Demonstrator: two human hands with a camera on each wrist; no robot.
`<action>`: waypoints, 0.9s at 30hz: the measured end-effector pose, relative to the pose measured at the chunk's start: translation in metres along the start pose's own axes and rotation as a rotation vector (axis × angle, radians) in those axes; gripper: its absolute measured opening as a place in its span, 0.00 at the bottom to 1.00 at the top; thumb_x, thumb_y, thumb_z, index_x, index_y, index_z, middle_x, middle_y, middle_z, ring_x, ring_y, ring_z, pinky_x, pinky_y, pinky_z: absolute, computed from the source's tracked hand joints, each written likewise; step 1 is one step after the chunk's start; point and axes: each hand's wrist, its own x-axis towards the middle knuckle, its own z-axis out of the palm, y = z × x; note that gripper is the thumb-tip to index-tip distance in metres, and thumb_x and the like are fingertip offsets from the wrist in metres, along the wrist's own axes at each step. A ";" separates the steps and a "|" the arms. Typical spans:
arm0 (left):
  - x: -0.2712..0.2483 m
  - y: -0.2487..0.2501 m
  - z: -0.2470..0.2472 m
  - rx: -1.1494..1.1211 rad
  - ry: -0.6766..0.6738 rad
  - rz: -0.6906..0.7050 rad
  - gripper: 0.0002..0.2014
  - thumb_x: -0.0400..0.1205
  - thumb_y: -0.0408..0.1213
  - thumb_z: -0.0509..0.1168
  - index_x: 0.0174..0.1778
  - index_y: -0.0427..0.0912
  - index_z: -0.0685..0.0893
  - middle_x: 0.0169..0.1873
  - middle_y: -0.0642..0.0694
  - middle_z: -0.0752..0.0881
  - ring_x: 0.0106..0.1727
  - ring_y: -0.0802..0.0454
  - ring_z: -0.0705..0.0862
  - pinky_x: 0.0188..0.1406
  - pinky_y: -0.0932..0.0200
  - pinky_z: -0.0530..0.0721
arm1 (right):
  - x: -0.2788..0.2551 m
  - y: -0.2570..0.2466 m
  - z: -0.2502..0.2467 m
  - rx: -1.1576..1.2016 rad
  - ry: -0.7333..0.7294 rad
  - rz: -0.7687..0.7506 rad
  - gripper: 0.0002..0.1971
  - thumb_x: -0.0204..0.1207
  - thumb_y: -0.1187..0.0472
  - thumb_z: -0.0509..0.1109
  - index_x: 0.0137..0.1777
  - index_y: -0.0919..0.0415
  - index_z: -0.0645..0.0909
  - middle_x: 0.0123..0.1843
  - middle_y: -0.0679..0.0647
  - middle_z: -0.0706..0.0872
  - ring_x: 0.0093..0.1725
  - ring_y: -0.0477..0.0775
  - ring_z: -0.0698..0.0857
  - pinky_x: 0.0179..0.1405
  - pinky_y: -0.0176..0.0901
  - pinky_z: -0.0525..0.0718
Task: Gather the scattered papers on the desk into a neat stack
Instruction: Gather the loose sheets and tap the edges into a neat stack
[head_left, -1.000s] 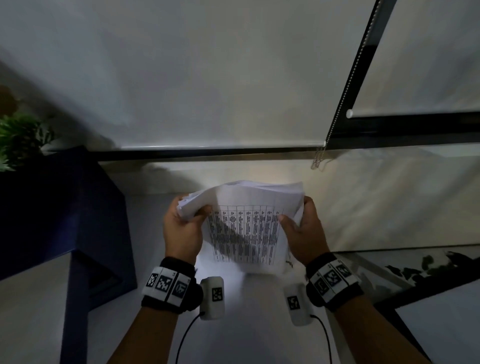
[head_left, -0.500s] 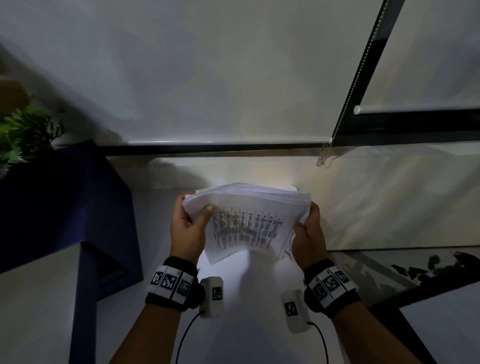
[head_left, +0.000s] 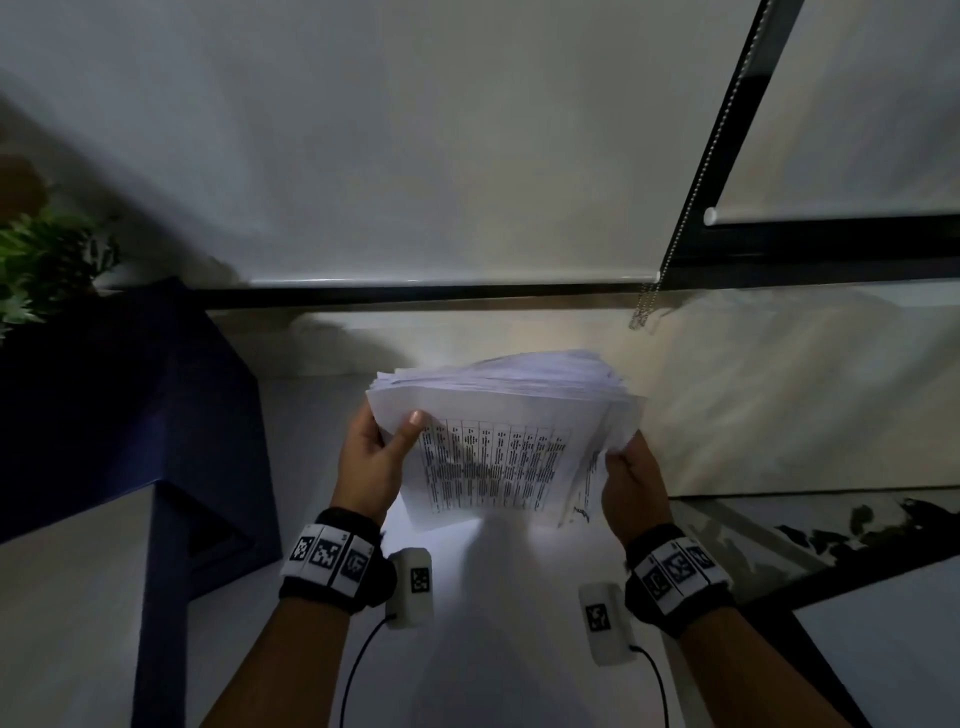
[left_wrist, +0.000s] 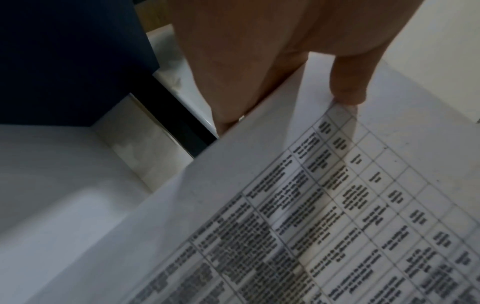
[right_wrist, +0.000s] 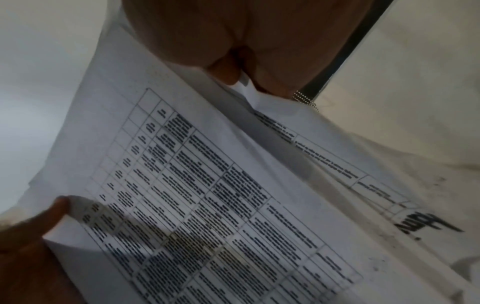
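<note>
A thick bundle of white papers (head_left: 498, 447) stands on its lower edge on the white desk (head_left: 493, 623), its front sheet printed with a table. My left hand (head_left: 371, 462) grips the bundle's left side, thumb on the front sheet. My right hand (head_left: 631, 483) grips the right side, where the sheet edges sit uneven. In the left wrist view the left hand (left_wrist: 259, 67) holds the papers (left_wrist: 337, 205) at their edge. In the right wrist view the right hand (right_wrist: 246, 45) pinches the papers (right_wrist: 207, 195) at the top.
A dark blue cabinet (head_left: 130, 415) stands at the left with a green plant (head_left: 47, 260) on it. White roller blinds (head_left: 415, 145) hang behind the desk, with a bead chain (head_left: 675, 218). A dark-framed glass surface (head_left: 779, 545) lies at the right.
The bundle has shifted slightly right and its sheets have drawn closer together. My right hand slid from the front of the sheet to the bundle's right edge.
</note>
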 end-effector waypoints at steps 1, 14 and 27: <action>0.001 -0.001 0.000 -0.028 0.015 -0.006 0.11 0.74 0.45 0.73 0.51 0.49 0.88 0.48 0.48 0.91 0.52 0.49 0.88 0.56 0.52 0.83 | 0.001 -0.003 0.001 0.035 -0.009 -0.007 0.26 0.82 0.76 0.53 0.68 0.46 0.75 0.62 0.42 0.82 0.61 0.35 0.80 0.63 0.24 0.75; 0.000 -0.017 -0.016 -0.103 -0.066 -0.129 0.36 0.64 0.47 0.82 0.67 0.39 0.81 0.54 0.45 0.91 0.57 0.45 0.88 0.50 0.57 0.87 | 0.002 0.003 0.010 0.218 -0.083 0.105 0.24 0.58 0.70 0.55 0.55 0.49 0.65 0.51 0.52 0.75 0.49 0.47 0.79 0.45 0.39 0.82; -0.002 -0.002 -0.016 -0.055 -0.101 -0.063 0.17 0.75 0.35 0.75 0.59 0.37 0.85 0.53 0.41 0.92 0.58 0.44 0.89 0.58 0.52 0.87 | 0.013 -0.018 -0.005 0.123 -0.182 -0.037 0.44 0.61 0.69 0.83 0.74 0.57 0.62 0.64 0.44 0.76 0.58 0.23 0.78 0.49 0.23 0.83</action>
